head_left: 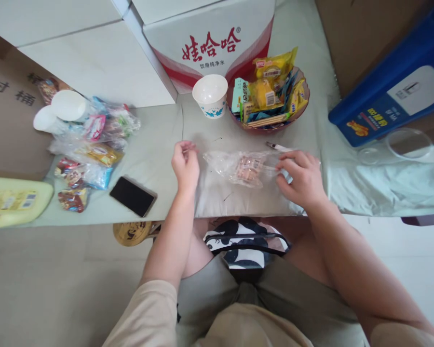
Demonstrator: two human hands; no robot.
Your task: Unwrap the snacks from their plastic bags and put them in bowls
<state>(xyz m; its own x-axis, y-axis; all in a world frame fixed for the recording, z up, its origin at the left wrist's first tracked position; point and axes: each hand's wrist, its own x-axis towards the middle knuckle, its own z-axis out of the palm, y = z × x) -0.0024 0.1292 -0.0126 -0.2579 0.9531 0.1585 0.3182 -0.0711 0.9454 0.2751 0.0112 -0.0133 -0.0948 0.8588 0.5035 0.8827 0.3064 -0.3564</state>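
Observation:
A clear plastic bag point(220, 163) lies on the cloth between my hands, with a pinkish packaged item point(249, 168) inside it. My right hand point(301, 177) is at the bag's right end, fingers curled onto the plastic. A light-blue piece point(286, 175) shows under those fingers; its kind is unclear. My left hand point(186, 165) is raised just left of the bag, apart from it, with its fingers curled together. Whether a small thing is between them I cannot make out. Just behind my right hand lies a pen point(277, 146), partly hidden.
Behind stand a white paper cup point(210, 96) and a bowl point(271, 127) of packaged snacks. At left are a phone point(133, 196), snack bags point(97, 137), and a yellow bottle point(16, 200). A blue container point(390, 82) and clear cup point(408, 143) are at right.

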